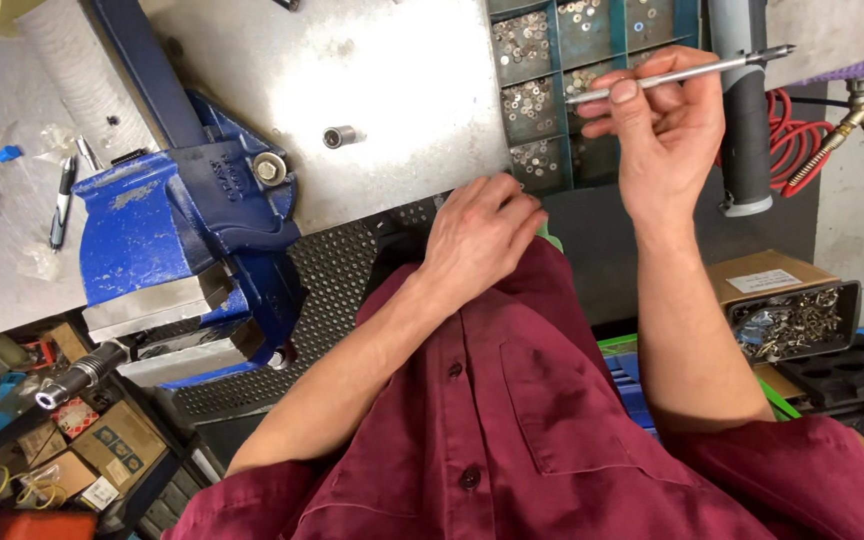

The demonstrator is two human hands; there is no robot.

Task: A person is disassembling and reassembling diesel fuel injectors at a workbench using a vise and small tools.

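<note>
Right hand pinches a thin metal rod over a washer-filled parts tray.
Left hand rests at the bench edge, fingers curled — apparently empty; picking looks underway — next needs the rod tip aimed at one washer.

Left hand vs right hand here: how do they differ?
The right hand is raised over the teal parts tray and pinches a slim metal pen-like tool between its fingertips; the left hand holds nothing visible. The left hand lies knuckles up, fingers curled at the metal bench edge, nearer the body. Both are bare, with maroon sleeves.
</note>
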